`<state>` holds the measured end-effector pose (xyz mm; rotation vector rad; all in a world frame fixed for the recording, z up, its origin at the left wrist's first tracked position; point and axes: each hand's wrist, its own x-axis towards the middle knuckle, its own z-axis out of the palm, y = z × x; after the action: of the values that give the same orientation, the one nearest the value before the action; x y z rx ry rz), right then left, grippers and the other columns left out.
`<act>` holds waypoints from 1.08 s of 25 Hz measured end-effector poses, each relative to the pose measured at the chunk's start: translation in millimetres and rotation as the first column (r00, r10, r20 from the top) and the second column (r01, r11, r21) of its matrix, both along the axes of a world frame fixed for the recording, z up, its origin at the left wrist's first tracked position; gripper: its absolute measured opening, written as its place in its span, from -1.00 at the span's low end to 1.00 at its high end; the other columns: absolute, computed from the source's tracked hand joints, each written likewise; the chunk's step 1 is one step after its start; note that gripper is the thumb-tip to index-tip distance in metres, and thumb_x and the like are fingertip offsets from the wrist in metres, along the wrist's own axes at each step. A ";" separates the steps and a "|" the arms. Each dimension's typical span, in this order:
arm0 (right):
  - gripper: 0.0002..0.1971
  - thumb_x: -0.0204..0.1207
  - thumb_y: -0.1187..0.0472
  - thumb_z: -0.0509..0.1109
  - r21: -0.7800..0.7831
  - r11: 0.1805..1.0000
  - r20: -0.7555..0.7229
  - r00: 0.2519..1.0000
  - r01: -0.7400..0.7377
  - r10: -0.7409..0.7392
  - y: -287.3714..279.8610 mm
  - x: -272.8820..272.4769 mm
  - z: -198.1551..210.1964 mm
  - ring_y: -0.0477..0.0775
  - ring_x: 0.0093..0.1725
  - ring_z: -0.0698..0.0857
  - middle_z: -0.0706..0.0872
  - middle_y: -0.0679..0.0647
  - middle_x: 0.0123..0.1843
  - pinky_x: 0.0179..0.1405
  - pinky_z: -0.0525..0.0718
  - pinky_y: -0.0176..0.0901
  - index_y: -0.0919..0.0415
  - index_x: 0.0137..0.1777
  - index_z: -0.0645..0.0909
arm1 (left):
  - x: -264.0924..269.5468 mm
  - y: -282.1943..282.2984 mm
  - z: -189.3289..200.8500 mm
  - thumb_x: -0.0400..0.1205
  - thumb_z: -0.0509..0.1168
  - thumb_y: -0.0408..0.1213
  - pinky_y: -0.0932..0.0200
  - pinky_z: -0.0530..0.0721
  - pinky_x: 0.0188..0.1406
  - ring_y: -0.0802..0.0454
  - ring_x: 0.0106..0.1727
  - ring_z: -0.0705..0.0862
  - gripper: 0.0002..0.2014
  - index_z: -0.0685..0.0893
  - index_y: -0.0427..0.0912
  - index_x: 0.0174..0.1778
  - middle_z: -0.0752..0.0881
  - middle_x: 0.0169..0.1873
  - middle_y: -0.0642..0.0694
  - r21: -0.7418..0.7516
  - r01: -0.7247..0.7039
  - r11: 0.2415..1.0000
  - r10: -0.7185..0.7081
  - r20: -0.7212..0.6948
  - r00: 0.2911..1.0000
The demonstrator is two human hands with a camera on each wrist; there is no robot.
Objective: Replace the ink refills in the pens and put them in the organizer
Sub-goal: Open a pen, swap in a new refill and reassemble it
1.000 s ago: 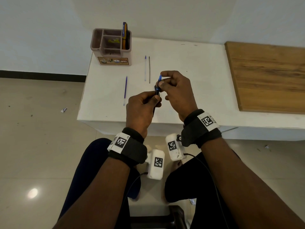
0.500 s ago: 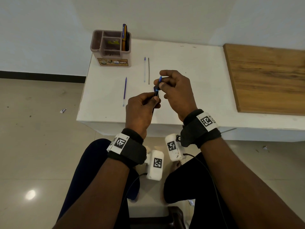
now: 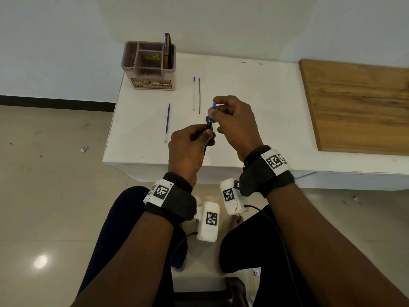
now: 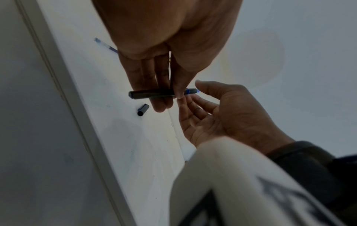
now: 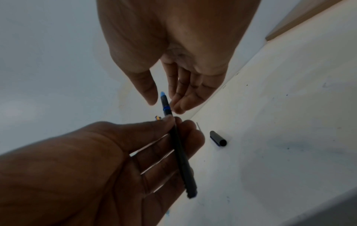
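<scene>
pen: i've got the dark pen barrel (image 5: 180,154) mid-frame in the head view, above the near edge of the white table (image 3: 254,85), its blue tip section (image 5: 164,99) pointing toward the top of the frame.
left hand: my left hand (image 3: 188,149) pinches the barrel between thumb and fingers, just below the blue part.
right hand: my right hand (image 3: 234,122) has thumb and fingers loosely spread either side of the blue tip; the wrist views show gaps, so it holds nothing.
cap: a short black cap (image 5: 218,138) lies on the table, lower centre of the left wrist view.
refills: a blue one (image 3: 167,120) lies left of centre; a clear one (image 3: 194,94) and a thin dark one (image 3: 199,95) lie side by side above the hands.
organizer: upper left of the head view (image 3: 150,83), with a pen standing in its right compartment.
handling: i judge the pen light, stiff and smooth, so likely to slip or roll; take the barrel mid-length and the tip by its blue collar. the refills look thin and bendable; i'd lift them near the middle.
</scene>
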<state>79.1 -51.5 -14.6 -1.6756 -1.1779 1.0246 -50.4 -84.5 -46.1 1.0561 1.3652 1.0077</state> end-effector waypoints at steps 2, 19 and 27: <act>-0.67 0.58 0.10 0.57 0.008 1.000 0.036 0.999 0.002 -0.002 -1.7 -0.6 0.1 -0.04 -0.06 0.85 0.86 -0.01 -0.09 0.05 0.84 0.01 0.11 0.32 0.71 | -0.2 -0.5 1.1 0.78 0.40 -0.30 0.08 0.82 0.22 0.08 -0.02 0.91 -0.76 0.84 -0.17 0.34 0.92 -0.04 -0.04 -0.003 -0.009 1.000 0.009 0.013 1.000; -0.81 0.61 0.27 0.51 0.112 0.988 -0.051 0.994 0.102 -0.097 8.3 3.2 7.5 -0.04 -0.06 0.90 0.90 0.06 0.00 0.07 0.86 -0.03 0.14 0.20 0.74 | 0.4 0.7 1.7 0.77 0.42 -0.32 0.29 0.80 0.09 0.12 -0.05 0.90 -0.78 0.84 -0.16 0.32 0.92 -0.05 -0.03 -0.024 -0.035 0.999 0.036 0.030 0.999; -0.78 0.61 0.24 0.52 0.175 0.978 -0.051 0.993 0.115 -0.108 30.9 10.4 24.7 0.01 -0.14 0.92 0.89 0.11 0.00 0.07 0.84 -0.08 0.21 0.23 0.74 | -0.7 1.7 -0.5 0.74 0.45 -0.30 0.09 0.80 0.28 0.13 -0.03 0.89 -0.79 0.86 -0.10 0.27 0.92 -0.06 0.02 -0.055 -0.051 0.997 0.052 0.024 0.998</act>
<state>89.5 -20.6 10.1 -1.5544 -1.1018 0.8552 -51.1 -82.8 -46.6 0.9688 1.3978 1.0127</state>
